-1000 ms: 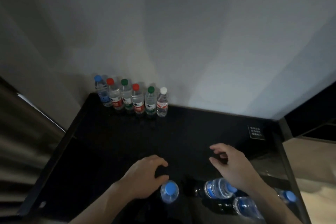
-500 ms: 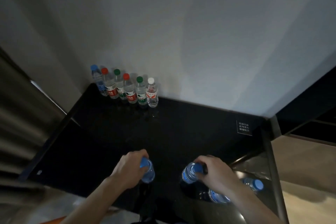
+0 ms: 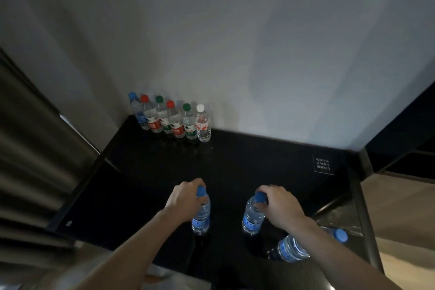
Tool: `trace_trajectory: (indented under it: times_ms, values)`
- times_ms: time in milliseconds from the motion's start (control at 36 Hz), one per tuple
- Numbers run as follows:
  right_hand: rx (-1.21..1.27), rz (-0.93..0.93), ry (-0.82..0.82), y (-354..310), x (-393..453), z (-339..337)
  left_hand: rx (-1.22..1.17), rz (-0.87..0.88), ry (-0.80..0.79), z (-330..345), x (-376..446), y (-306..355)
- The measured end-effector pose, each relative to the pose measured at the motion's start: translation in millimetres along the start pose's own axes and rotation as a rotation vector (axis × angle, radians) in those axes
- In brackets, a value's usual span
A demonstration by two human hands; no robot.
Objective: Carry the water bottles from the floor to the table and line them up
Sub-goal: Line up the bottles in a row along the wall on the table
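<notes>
My left hand [image 3: 186, 200] grips the neck of a blue-capped water bottle [image 3: 201, 218] held upright over the black table [image 3: 153, 172]. My right hand [image 3: 282, 207] grips the neck of a second blue-capped bottle [image 3: 251, 218], also upright. Whether either bottle's base touches the table I cannot tell. Several bottles [image 3: 175, 122] with blue, red, green and white caps stand in a row against the wall at the table's far left corner. Two more blue-capped bottles [image 3: 292, 249] [image 3: 339, 235] lie lower down at the right, partly hidden by my right forearm.
A white wall [image 3: 235, 42] backs the table. A small white-lettered label [image 3: 323, 164] sits at the table's far right. Grey curtain folds [image 3: 30, 148] hang at the left. Pale wooden flooring [image 3: 404, 219] shows at the right, past the table's edge.
Both hands closed on blue-capped bottles and lifted them up above the table surface, away from the two bottles left lower down at the right.
</notes>
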State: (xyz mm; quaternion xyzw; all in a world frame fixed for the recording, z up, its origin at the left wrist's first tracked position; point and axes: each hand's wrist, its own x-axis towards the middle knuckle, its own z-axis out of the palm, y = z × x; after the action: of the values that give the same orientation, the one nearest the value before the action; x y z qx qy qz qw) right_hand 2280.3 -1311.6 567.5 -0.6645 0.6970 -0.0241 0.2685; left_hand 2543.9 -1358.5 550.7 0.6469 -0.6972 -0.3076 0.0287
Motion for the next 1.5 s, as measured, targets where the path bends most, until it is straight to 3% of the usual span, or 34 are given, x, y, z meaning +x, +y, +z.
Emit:
trace_trajectory:
  times_ms: [222, 500, 833, 1222, 1500]
  values:
    - [-0.090, 0.017, 0.005, -10, 4, 1, 0.082, 0.111, -0.121, -17, 28, -2]
    - [-0.128, -0.038, 0.089, -20, 20, -45, 0.208, 0.250, 0.015, -47, 50, 27]
    - [-0.310, -0.052, 0.147, -26, 65, -93, 0.281, 0.372, 0.038, -69, 98, 71]
    - [-0.224, 0.080, 0.105, -19, 103, -93, 0.288, 0.331, 0.055, -81, 163, 72]
    - [-0.185, 0.077, 0.097, -14, 126, -85, 0.299, 0.315, 0.065, -92, 203, 75]
